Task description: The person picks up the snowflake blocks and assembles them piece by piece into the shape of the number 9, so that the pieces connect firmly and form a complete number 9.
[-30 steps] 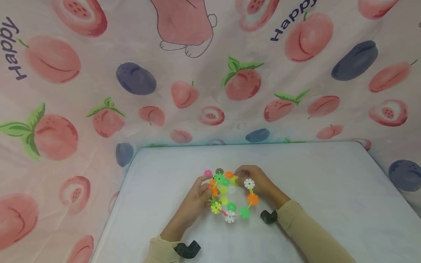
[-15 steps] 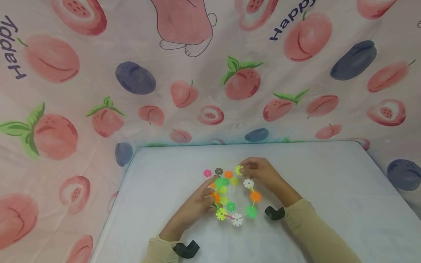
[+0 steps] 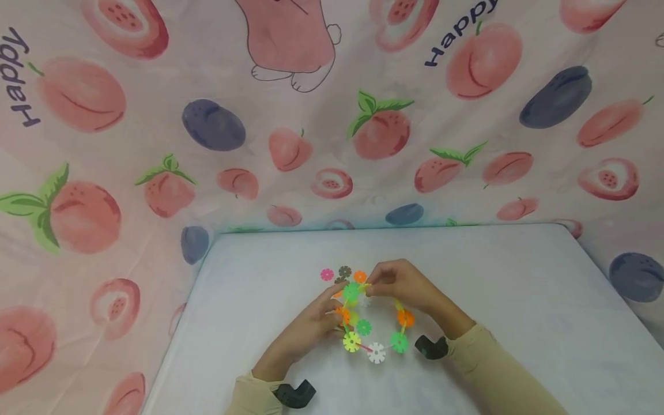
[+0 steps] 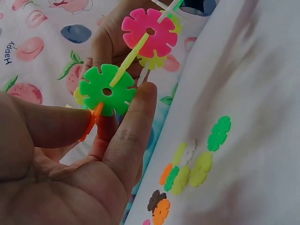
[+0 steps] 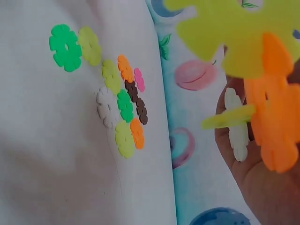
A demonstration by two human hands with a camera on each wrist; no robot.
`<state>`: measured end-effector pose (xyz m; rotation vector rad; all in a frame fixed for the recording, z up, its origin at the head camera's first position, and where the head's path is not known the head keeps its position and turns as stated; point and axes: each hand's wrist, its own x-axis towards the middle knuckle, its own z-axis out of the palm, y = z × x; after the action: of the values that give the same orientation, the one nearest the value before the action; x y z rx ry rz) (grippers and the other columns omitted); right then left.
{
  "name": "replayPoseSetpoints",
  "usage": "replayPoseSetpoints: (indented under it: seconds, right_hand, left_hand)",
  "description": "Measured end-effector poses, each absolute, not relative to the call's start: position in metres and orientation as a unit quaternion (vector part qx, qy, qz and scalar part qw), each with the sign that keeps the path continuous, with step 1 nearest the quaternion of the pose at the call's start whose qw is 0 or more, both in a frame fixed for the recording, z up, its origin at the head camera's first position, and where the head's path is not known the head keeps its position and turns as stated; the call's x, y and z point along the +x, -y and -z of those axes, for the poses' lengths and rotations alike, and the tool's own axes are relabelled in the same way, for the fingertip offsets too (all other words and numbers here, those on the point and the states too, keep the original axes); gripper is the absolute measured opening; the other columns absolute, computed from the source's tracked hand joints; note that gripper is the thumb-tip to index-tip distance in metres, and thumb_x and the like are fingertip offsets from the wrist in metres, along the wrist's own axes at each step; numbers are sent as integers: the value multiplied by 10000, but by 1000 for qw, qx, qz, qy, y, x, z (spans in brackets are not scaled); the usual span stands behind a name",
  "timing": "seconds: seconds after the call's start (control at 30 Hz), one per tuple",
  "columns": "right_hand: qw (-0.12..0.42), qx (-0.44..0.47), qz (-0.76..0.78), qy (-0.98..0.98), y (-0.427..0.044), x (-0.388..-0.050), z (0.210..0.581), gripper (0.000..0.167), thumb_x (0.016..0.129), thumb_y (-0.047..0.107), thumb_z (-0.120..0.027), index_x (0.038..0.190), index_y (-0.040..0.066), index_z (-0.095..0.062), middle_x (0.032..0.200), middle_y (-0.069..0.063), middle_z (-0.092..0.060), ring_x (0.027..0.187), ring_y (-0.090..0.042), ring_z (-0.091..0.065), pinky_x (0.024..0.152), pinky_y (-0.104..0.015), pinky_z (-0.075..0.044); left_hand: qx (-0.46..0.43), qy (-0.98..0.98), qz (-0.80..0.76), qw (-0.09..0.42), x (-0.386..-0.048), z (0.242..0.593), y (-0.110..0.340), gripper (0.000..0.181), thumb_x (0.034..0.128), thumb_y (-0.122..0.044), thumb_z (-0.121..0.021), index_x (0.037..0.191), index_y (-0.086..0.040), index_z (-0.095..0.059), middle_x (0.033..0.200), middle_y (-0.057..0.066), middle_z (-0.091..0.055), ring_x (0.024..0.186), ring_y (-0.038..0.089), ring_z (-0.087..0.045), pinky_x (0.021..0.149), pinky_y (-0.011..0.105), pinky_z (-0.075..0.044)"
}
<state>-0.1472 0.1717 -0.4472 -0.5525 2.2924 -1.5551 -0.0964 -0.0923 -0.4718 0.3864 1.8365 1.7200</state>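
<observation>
A chain of flower-shaped interlocking discs, with white (image 3: 376, 353), yellow (image 3: 351, 342) and orange (image 3: 406, 317) ones among them, hangs as an open loop between the hands. My left hand (image 3: 311, 320) grips its left side; in the left wrist view the thumb and a finger pinch an orange disc (image 4: 92, 123) slotted into a green disc (image 4: 107, 90). My right hand (image 3: 402, 282) pinches a yellow disc (image 3: 365, 287) against the green disc (image 3: 351, 291) at the top of the loop. Whether those two are joined cannot be told. Fingers partly cover the chain.
Loose discs lie on the white table (image 3: 259, 288) behind and beneath the chain, among them pink (image 3: 327, 274), brown (image 3: 344, 271), orange (image 3: 360, 277) and green (image 3: 363, 327). A fruit-print cloth (image 3: 311, 115) rises behind the table. Each sleeve has a dark wrist mount (image 3: 432, 347).
My right hand has lifted a yellow disc from among the loose ones, then brought it left and down to the green disc. The chain has shifted slightly right and toward the front.
</observation>
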Motion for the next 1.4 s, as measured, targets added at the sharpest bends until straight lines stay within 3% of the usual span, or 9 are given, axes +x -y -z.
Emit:
replayPoseSetpoints:
  seconds: [0.17,0.27,0.37,0.43,0.5,0.6,0.87,1.07,1.4]
  right_hand:
    - [145,-205,528,-812,-170,-144,446,51,874,179,-814,902,195,-773,916,18,-745,867,-191,-706,815,-295,-598]
    - [133,-219,520,-815,-168,-142,446,52,868,184,-820,892,205,-778,915,39,-750,871,-171,-708,821,-275,-598]
    - [120,-240,517,-813,-166,-140,446,49,863,178,-823,885,180,-780,914,41,-760,867,-144,-713,825,-269,-598]
    - [111,-253,517,-810,-165,-139,445,47,859,158,-823,876,161,-780,906,35,-764,854,-128,-714,815,-272,-598]
    - [100,-258,515,-812,-164,-137,445,46,856,145,-823,871,157,-782,890,38,-764,831,-110,-709,795,-272,-597]
    - [88,-263,515,-811,-163,-135,445,37,857,142,-823,865,134,-787,876,31,-766,814,-98,-702,781,-277,-595]
    - [74,-278,502,-816,-160,-131,446,73,870,174,-817,846,109,-793,871,26,-772,826,-84,-695,803,-281,-584]
    - [74,-299,489,-816,-159,-131,446,39,845,141,-832,854,118,-803,857,47,-768,800,-64,-686,747,-274,-582]
    - [80,-309,488,-813,-160,-131,449,71,817,124,-849,839,173,-804,849,53,-768,782,-46,-678,717,-262,-576]
  left_hand:
    - [136,-684,-651,299,-96,472,91,654,1014,-51,-488,1595,-291,-308,1188,138,-528,974,199,-652,867,394,-580]
    - [130,-703,-642,278,-95,471,88,506,1076,-207,-488,1568,-239,-377,1276,152,-561,1061,207,-647,928,395,-579]
    - [125,-750,-609,226,-93,470,83,378,1080,-376,-481,1394,-181,-563,1201,104,-616,1059,180,-607,917,353,-557]
    - [117,-781,-583,191,-93,470,81,340,1077,-420,-472,1222,-163,-641,1092,46,-646,993,163,-596,841,300,-528]
    - [109,-789,-580,171,-93,470,78,323,1077,-410,-482,1109,-134,-647,972,49,-637,870,177,-608,755,286,-514]
    - [100,-786,-588,163,-93,471,77,314,1078,-388,-491,1065,-115,-645,944,38,-665,777,163,-637,697,260,-525]
    - [108,-783,-596,141,-92,472,76,297,1062,-356,-540,1009,-90,-662,943,138,-717,752,146,-647,691,207,-505]
    - [109,-765,-614,158,-91,473,75,303,1058,-318,-556,987,-43,-661,891,132,-711,689,132,-680,706,214,-537]
    - [103,-748,-629,184,-91,471,76,281,1066,-266,-543,994,-11,-638,952,263,-696,670,142,-698,720,228,-568]
